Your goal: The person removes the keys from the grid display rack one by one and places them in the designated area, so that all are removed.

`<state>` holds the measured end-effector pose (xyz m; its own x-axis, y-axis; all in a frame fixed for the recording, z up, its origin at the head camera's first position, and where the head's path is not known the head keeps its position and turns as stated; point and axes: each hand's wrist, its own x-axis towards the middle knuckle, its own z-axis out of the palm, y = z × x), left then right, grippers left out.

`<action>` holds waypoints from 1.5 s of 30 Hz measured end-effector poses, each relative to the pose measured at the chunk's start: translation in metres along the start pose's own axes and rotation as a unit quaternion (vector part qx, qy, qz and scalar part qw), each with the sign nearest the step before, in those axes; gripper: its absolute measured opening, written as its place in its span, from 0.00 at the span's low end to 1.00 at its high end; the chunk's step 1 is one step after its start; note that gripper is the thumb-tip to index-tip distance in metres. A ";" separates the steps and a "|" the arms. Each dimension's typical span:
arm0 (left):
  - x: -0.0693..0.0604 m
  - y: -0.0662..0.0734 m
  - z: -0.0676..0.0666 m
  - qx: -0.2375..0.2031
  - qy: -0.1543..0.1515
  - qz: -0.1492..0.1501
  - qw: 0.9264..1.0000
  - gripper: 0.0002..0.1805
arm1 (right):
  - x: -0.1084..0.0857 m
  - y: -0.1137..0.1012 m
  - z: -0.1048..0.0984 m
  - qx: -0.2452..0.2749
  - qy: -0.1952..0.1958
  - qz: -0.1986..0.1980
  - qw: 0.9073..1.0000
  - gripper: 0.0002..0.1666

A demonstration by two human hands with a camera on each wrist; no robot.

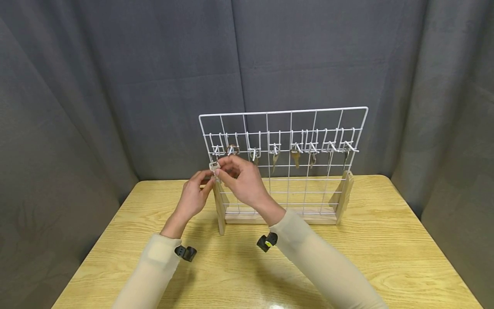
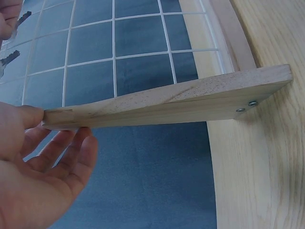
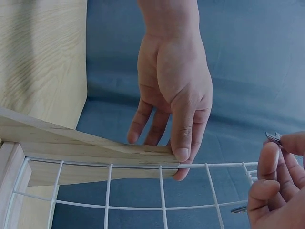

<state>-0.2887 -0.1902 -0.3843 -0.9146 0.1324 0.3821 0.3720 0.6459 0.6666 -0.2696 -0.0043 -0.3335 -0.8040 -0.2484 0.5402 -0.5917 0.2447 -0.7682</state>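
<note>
At the left end of a white wire rack (image 1: 288, 191), the left hand (image 1: 193, 195) grips the top of the wooden side post (image 1: 220, 210); in the left wrist view its thumb and fingers (image 2: 83, 157) lie on either side of the post end (image 2: 143, 102). The right hand (image 1: 247, 180) pinches a key (image 1: 214, 166) between thumb and fingers, just below the leftmost hook (image 1: 217, 150). The right wrist view shows the key (image 3: 273, 137) at the fingertips, and the left hand (image 3: 178, 90) on the post (image 3: 143, 153). Whether the key's ring touches the hook cannot be told.
More hooks run along the rack to the right, several with keys, such as a brass key (image 1: 295, 158) and a silver key (image 1: 313, 159). The rack's wooden base (image 1: 281, 218) stands on a wooden table (image 1: 386, 249). Grey curtains (image 1: 308, 56) surround the back and sides.
</note>
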 end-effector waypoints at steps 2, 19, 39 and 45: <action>0.000 0.000 0.000 0.001 0.000 -0.001 1.000 0.18 | 0.000 -0.002 0.000 0.006 0.001 -0.004 1.000 0.10; 0.000 0.000 0.000 0.010 -0.003 -0.004 1.000 0.17 | -0.005 -0.012 -0.002 0.033 -0.001 0.002 0.999 0.09; -0.001 0.003 0.000 0.001 0.000 -0.002 1.000 0.18 | -0.023 -0.001 -0.006 0.033 -0.035 0.027 0.998 0.14; -0.002 0.002 0.000 -0.008 0.001 -0.003 1.000 0.18 | -0.029 0.003 -0.007 0.035 -0.050 0.040 0.997 0.14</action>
<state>-0.2862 -0.1891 -0.3834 -0.9167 0.1257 0.3792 0.3682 0.6344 0.6797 -0.2479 0.0104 -0.3488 -0.8367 -0.3236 0.4418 -0.5172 0.2019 -0.8317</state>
